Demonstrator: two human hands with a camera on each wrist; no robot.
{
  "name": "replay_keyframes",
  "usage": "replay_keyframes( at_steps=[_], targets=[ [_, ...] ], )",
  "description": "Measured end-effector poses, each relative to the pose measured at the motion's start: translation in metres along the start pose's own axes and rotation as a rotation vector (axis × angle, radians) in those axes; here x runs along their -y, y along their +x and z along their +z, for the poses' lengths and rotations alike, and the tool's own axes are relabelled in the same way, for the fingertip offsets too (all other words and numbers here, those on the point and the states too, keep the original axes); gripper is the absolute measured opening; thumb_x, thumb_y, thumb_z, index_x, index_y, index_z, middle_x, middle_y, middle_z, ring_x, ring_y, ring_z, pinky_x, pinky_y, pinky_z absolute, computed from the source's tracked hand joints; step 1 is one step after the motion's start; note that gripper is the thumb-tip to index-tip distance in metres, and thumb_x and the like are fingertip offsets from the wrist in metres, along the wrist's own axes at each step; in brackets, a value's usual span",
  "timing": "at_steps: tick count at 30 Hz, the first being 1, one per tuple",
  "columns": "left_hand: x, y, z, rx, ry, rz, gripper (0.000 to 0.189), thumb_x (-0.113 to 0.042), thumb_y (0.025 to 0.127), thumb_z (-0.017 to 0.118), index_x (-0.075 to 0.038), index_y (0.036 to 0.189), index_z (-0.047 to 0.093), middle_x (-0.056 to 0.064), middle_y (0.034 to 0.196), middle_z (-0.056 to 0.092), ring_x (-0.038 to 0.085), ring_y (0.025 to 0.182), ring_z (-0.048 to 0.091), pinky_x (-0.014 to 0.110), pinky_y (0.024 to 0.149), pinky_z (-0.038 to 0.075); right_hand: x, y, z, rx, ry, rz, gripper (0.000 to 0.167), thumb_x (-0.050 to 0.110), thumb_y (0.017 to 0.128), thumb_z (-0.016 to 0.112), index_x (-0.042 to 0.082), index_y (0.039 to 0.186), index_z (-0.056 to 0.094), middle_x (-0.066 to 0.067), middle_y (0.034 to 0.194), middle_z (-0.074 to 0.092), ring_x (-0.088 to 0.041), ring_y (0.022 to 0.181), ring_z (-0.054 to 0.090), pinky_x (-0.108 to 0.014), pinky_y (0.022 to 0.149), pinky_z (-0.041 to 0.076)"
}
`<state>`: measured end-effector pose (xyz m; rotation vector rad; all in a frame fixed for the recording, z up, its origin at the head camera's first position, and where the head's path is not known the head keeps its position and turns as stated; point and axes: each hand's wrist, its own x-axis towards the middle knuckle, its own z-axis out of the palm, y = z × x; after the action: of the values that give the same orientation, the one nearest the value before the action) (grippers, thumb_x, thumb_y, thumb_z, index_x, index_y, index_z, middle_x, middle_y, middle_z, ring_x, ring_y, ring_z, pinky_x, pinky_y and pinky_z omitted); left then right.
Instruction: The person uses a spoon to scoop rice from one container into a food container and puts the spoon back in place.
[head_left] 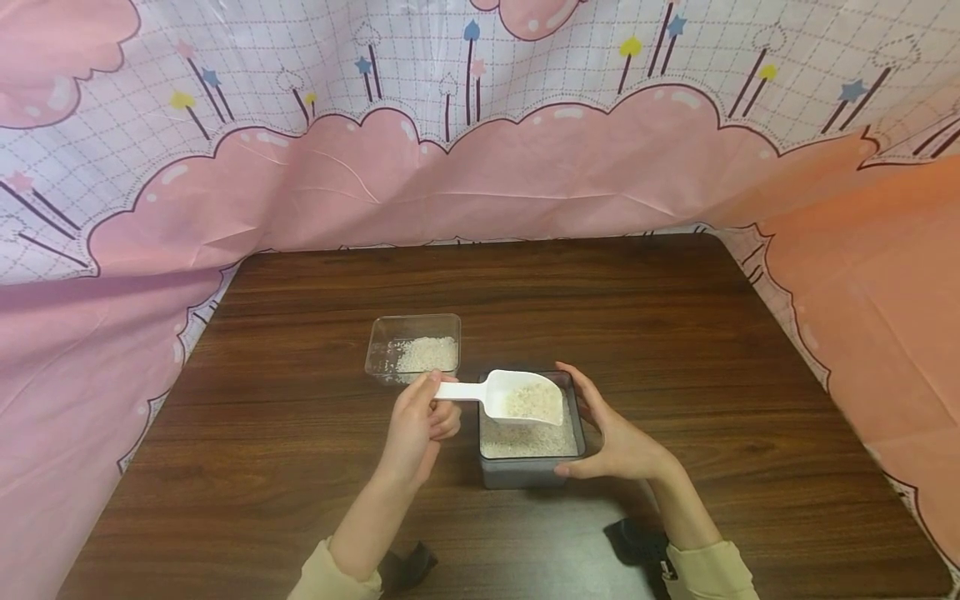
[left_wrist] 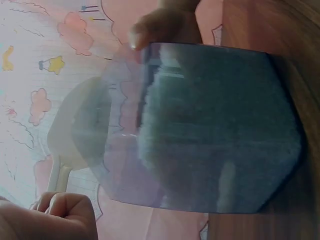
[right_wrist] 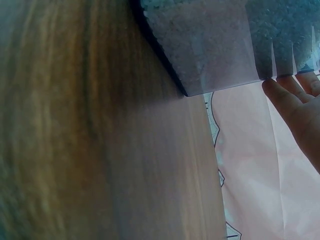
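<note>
A white scoop (head_left: 497, 395) with rice (head_left: 534, 402) in its bowl is level above a grey see-through container (head_left: 525, 475). My left hand (head_left: 422, 421) grips the scoop's handle, fingers curled round it. In the left wrist view the scoop (left_wrist: 82, 125) shows beyond the container's rim. Rice (head_left: 528, 442) fills much of the container. My right hand (head_left: 618, 442) holds the container at its right side, thumb on the near wall and fingers at the far corner. The right wrist view shows those fingers (right_wrist: 285, 97) against the container wall.
A clear shallow box (head_left: 378, 346) with a smaller heap of rice (head_left: 429, 354) stands to the left, behind my left hand. Both containers are on a dark wooden table (head_left: 600, 300). A patterned pink curtain (head_left: 480, 192) hangs behind and beside it.
</note>
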<state>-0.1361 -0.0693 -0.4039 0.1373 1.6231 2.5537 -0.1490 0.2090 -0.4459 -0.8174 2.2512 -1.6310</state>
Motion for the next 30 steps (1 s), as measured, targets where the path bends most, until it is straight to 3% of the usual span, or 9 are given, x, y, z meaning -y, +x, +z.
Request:
replay_keyframes(
  at_steps=[6, 13, 23, 30],
  targets=[
    [-0.007, -0.002, 0.001, 0.002, -0.050, 0.016, 0.027, -0.019, 0.108, 0.029, -0.007, 0.094, 0.050, -0.009, 0.053, 0.027, 0.004, 0.046, 0.025, 0.020, 0.049, 0.019, 0.001, 0.000, 0.001, 0.000, 0.011, 0.006, 0.123, 0.014, 0.068, 0.090, 0.020, 0.156, 0.005, -0.020, 0.158, 0.010, -0.041, 0.142, 0.017, -0.070, 0.105, 0.021],
    [-0.021, -0.007, 0.004, -0.029, -0.089, 0.037, 0.027, -0.019, 0.108, 0.026, -0.008, 0.094, 0.047, -0.010, 0.053, 0.028, 0.003, 0.045, 0.026, 0.021, 0.049, 0.018, 0.000, 0.000, 0.000, -0.002, 0.017, 0.000, 0.122, 0.013, 0.068, 0.090, 0.026, 0.156, 0.006, -0.016, 0.156, 0.014, -0.039, 0.144, 0.012, -0.070, 0.106, 0.019],
    [-0.034, -0.005, -0.011, -0.058, -0.144, 0.110, 0.027, -0.021, 0.109, 0.027, -0.010, 0.093, 0.046, -0.008, 0.055, 0.027, 0.005, 0.047, 0.024, 0.022, 0.051, 0.015, 0.001, 0.000, 0.000, 0.004, 0.023, 0.006, 0.122, 0.013, 0.068, 0.089, 0.023, 0.156, 0.005, -0.020, 0.159, 0.006, -0.042, 0.145, 0.006, -0.071, 0.107, 0.016],
    [-0.042, 0.002, -0.031, -0.144, -0.172, 0.196, 0.030, -0.020, 0.109, 0.026, -0.010, 0.091, 0.048, -0.006, 0.054, 0.027, 0.009, 0.048, 0.020, 0.024, 0.053, 0.013, 0.000, 0.001, 0.000, 0.006, 0.018, -0.002, 0.121, 0.013, 0.069, 0.089, 0.027, 0.156, 0.007, -0.019, 0.158, 0.009, -0.042, 0.145, 0.007, -0.070, 0.107, 0.017]
  ],
)
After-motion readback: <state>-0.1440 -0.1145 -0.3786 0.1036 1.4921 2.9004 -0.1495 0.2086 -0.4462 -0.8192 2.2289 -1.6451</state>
